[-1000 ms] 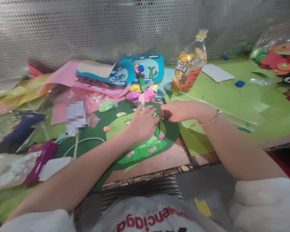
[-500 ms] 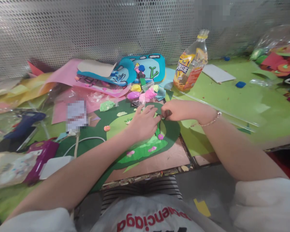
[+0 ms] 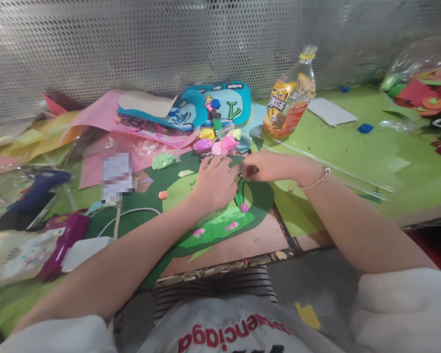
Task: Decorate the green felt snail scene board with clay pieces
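Observation:
A green craft picture (image 3: pixel 262 196) lies on the table, with a lighter green oval, a bright green grass strip (image 3: pixel 209 235) and small clay flowers. My left hand (image 3: pixel 217 184) rests over its middle, fingers spread and touching it. Close beside it my right hand (image 3: pixel 259 165) is pinched at the picture's upper right. A thin black line runs along a green stem (image 3: pixel 239 195) just below the fingertips, above a purple flower (image 3: pixel 244 208). What the right fingers pinch is hidden.
Behind the hands lie bagged clay lumps (image 3: pixel 224 144) and blue picture boards (image 3: pixel 238 90). A drink bottle (image 3: pixel 288 100) stands at back right, near a white board (image 3: pixel 331 112). On the left are a blue glue gun (image 3: pixel 40 189), a magenta case (image 3: pixel 64 240) and a cable (image 3: pixel 116 220).
My right hand has shifted slightly left, closer to my left hand. My left hand's fingers have moved a little up the picture, and more of the stem shows.

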### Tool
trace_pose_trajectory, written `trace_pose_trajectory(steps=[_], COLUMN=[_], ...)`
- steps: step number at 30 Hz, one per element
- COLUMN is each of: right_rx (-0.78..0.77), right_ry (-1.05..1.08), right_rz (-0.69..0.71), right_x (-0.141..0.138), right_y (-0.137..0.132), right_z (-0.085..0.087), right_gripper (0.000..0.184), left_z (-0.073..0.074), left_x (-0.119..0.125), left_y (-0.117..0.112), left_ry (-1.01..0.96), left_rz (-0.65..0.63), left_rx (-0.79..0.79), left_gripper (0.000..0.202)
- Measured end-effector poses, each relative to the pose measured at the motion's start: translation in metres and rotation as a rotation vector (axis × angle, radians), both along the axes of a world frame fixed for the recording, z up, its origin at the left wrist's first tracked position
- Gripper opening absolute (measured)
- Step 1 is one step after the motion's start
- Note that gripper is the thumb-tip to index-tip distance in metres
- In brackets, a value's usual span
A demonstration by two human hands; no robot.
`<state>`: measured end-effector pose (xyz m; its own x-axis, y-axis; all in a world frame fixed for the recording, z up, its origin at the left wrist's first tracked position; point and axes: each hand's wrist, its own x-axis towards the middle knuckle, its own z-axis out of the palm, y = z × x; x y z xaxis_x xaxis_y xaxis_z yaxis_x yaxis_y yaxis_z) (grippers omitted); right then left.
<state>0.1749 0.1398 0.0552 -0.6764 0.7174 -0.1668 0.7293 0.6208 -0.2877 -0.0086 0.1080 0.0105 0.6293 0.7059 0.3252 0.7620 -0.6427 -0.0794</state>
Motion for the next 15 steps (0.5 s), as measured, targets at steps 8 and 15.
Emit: trace_pose_trajectory(steps=[8,15], right_rx=[0.011,0.088], right_ry=[0.054,0.039], right_rz=[0.036,0.167], right_x=[0.0021,0.0046], right_y=[0.004,0.008], right_z=[-0.0059,-0.0073], right_gripper=[0.015,0.023], left_z=[-0.0004,0.0013], left_x=[0.0014,0.0012], left_y=[0.0021,0.0029], left_ry=[-0.032,-0.046], left_rz=[-0.02,-0.012], left_rx=[-0.028,-0.076], left_gripper=[0.031,0.031])
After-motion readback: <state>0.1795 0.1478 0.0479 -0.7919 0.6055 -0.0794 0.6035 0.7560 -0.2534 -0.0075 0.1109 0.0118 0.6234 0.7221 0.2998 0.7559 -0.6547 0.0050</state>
